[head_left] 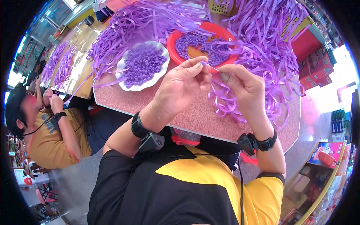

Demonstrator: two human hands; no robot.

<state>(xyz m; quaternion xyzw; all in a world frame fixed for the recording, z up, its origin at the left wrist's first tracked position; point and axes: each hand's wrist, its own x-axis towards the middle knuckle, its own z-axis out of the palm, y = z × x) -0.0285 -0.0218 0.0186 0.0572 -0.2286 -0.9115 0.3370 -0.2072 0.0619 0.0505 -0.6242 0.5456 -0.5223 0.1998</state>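
Over the near side of the red basin, my left hand (184,83) pinches a small purple bead (203,63) between thumb and fingertips. My right hand (244,87) grips a thin needle (214,69) whose tip points at the bead; whether it passes through the bead is too small to tell. Purple ribbon (234,103) trails in loops below and beside my right hand. Many purple beads lie in the red basin (170,47) beyond my hands. More beads fill a white scalloped bowl (163,71) to the left of it.
Heaps of purple ribbon (131,22) cover the far side of the pink speckled table (202,125). A yellow basket (221,6) stands at the back. At left, a person (56,138) in a mustard shirt works at a wooden table (80,71) with ribbon bundles.
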